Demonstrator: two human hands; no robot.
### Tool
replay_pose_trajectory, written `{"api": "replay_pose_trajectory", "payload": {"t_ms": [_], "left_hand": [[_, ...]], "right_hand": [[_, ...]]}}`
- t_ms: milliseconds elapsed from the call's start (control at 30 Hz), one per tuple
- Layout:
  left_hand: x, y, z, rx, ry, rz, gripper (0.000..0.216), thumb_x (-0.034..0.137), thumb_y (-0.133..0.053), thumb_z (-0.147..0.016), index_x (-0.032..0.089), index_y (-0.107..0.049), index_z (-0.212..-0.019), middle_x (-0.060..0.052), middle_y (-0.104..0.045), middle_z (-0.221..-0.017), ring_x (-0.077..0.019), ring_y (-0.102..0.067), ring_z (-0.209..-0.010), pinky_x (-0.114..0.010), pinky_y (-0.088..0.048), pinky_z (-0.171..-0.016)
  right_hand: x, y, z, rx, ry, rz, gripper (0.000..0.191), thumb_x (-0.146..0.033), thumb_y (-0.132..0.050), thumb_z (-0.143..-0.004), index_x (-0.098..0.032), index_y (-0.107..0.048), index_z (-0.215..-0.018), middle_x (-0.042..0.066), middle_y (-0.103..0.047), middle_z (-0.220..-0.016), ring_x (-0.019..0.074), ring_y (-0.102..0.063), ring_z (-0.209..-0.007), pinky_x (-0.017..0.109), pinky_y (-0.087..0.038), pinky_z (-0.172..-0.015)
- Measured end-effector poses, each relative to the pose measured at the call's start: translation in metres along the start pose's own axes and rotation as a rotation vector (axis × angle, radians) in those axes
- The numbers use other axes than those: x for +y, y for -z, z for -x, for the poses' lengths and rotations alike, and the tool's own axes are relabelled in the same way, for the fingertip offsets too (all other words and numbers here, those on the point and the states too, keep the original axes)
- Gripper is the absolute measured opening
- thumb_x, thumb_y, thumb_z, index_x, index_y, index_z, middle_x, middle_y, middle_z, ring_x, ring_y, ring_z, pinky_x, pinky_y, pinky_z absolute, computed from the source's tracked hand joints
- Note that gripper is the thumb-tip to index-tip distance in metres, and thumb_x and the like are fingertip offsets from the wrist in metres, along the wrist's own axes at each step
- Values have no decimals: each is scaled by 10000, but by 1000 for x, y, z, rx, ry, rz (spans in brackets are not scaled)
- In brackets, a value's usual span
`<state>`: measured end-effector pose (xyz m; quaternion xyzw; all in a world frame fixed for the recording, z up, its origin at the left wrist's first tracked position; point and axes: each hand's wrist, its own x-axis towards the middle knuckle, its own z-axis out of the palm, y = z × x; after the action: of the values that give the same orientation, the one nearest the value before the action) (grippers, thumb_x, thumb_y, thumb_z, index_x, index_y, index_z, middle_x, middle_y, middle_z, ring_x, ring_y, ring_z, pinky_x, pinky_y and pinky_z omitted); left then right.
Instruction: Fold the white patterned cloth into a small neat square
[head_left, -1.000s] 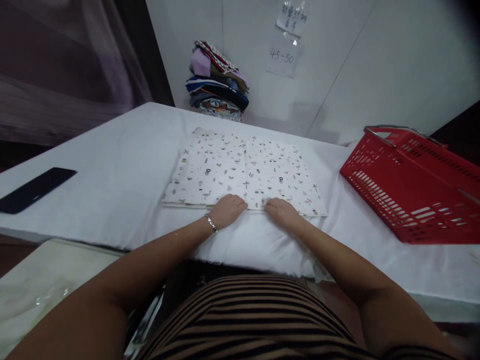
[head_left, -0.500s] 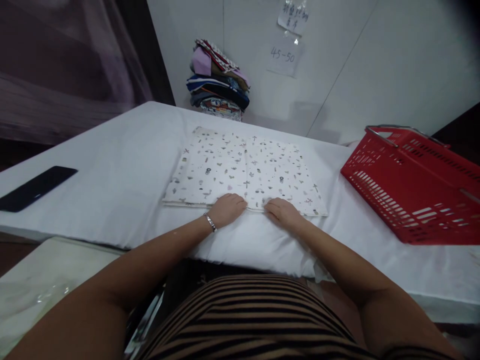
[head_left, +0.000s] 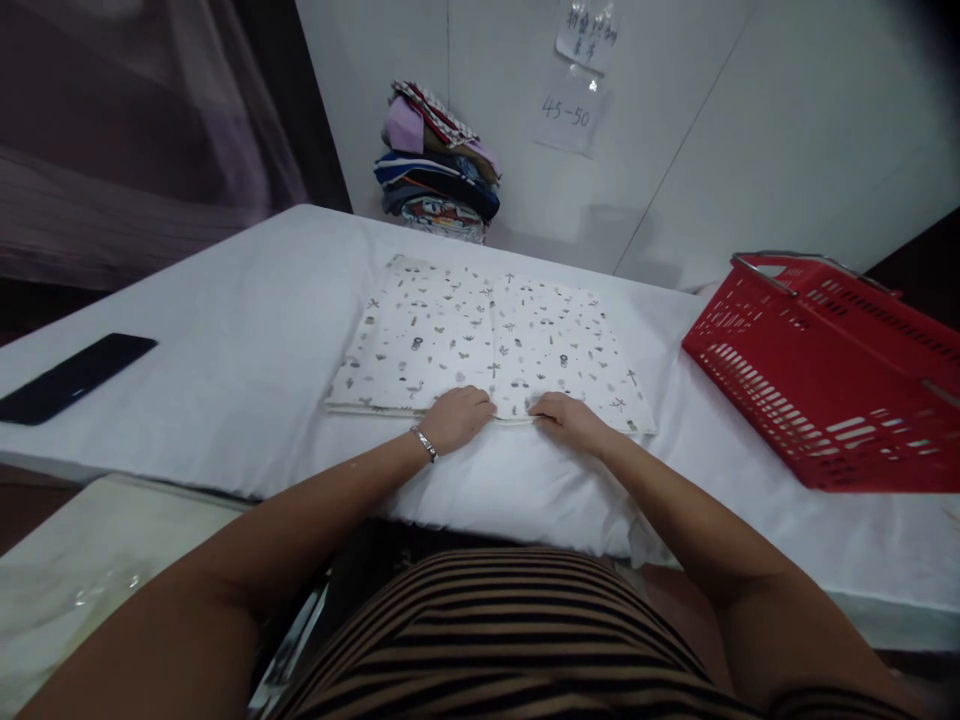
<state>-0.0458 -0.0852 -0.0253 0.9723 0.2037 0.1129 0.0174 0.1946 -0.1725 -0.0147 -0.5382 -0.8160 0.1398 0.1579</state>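
Observation:
A folded white cloth with small plant and animal prints lies flat on the white-covered table, a crease running down its middle. My left hand, a metal bracelet at its wrist, is closed on the cloth's near edge, left of the crease. Right of the crease, my right hand pinches the same edge between thumb and curled fingers. The layers show as a thin double rim along the near side. Both thumbs are partly hidden.
On the right stands a red plastic basket with a metal handle. A black phone-like slab lies at the left. Several folded fabrics are stacked against the wall at the back, left of two paper notes. The white table ends close to my body.
My right hand's fingers have shifted slightly on the cloth's near edge, and its thumb side shows more. My left hand and the cloth look almost the same.

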Motion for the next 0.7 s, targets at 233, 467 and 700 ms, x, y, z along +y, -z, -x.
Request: {"api": "replay_pose_trajectory", "payload": {"t_ms": [233, 467, 700], "left_hand": [[4, 3, -1, 10, -45, -63, 203, 192, -418, -907, 187, -566, -1045, -61, -625, -1007, -178, -553, -934, -310, -407, -756], [4, -4, -1, 127, -173, -156, 184, 114, -384, -900, 165, -561, -909, -49, -591, -1101, -171, -526, -942, -302, -389, -767], [0, -7, -5, 127, -204, -199, 169, 137, -415, -895, 175, -579, -898, -42, -587, -1086, -174, -515, -946, -302, -381, -760]], "right_hand": [[-1, -1, -2, 18, -29, -32, 208, -154, -478, -870, -199, -659, -964, 51, -645, -949, 175, -574, -906, 311, -456, -811], [-1, -5, -2, 45, -75, -43, 201, -141, -477, -862, -198, -657, -930, 44, -647, -931, 171, -575, -891, 295, -453, -792], [-3, -7, -1, 78, -105, -48, 170, -184, -478, -880, -206, -637, -935, 41, -650, -938, 173, -570, -897, 299, -440, -814]]}}
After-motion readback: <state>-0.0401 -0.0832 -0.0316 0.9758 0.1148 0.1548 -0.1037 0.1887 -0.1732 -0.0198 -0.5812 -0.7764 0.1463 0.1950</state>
